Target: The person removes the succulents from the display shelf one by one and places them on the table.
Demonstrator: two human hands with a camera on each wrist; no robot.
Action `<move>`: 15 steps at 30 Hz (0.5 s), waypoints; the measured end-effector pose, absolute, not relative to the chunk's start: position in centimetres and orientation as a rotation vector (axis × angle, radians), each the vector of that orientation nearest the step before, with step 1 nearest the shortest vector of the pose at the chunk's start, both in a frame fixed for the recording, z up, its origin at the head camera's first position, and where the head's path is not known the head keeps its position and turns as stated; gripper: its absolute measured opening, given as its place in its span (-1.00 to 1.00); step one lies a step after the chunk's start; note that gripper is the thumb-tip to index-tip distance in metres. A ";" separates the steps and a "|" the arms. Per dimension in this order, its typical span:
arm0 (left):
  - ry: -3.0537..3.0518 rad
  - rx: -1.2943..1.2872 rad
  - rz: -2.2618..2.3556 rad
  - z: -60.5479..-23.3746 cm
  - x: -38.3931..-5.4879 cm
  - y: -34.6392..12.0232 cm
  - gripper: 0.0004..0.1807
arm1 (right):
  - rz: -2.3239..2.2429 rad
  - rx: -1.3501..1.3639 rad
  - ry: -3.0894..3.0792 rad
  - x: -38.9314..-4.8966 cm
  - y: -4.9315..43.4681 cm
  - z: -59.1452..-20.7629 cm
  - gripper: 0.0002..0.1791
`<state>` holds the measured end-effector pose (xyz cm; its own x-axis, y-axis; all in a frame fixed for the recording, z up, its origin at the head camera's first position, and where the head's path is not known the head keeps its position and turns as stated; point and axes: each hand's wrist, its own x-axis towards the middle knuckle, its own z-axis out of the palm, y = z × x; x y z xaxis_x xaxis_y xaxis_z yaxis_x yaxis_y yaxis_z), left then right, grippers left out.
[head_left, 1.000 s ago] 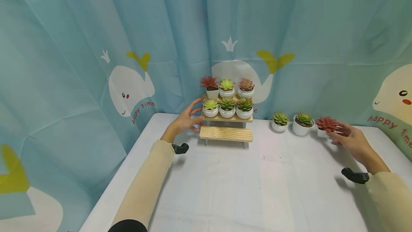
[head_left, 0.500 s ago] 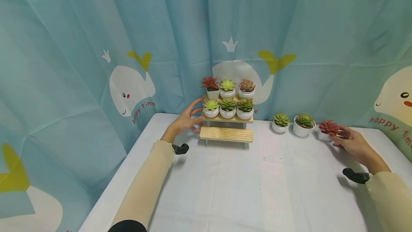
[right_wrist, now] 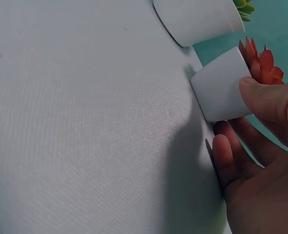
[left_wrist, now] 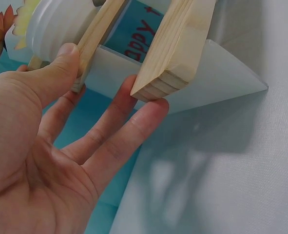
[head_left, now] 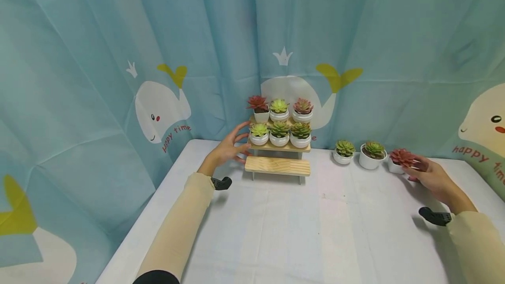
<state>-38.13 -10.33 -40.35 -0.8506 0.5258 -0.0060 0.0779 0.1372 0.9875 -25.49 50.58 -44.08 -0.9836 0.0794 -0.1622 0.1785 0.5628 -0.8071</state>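
Observation:
A tiered wooden plant stand (head_left: 278,166) with white supports bears several potted succulents on its upper two boards. My left hand (head_left: 225,149) holds its left side. In the left wrist view, the thumb (left_wrist: 66,63) presses the end of the middle board, and fingertips touch the lower board (left_wrist: 168,63). My right hand (head_left: 435,181) pinches a red succulent (head_left: 402,157) in a square white pot (right_wrist: 222,87). Its thumb (right_wrist: 260,97) lies on the pot's side, with fingers around the lower far side. The pot stands on the table, slightly apart from the neighbouring pot.
Left of the red succulent stand a green succulent in a round white pot (head_left: 371,161) and a smaller green one (head_left: 343,157). A white cloth covers the table (head_left: 292,231). Behind hangs a blue curtain (head_left: 221,34) with whale prints.
The right hand's fingers settle slightly lower around the red succulent's pot. The left hand stays on the stand, and the head view shifts very slightly.

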 end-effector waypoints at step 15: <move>2.066 0.588 1.770 -40.4 -38.2 -10.4 -0.13 | -1.392 0.190 2.661 -25.4 50.8 -43.7 -0.02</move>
<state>-38.20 -10.38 -40.40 -0.8501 0.5266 -0.0003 0.0805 0.1305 0.9882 -25.45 50.76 -43.72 -0.9833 0.0505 -0.1749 0.1725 0.5662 -0.8060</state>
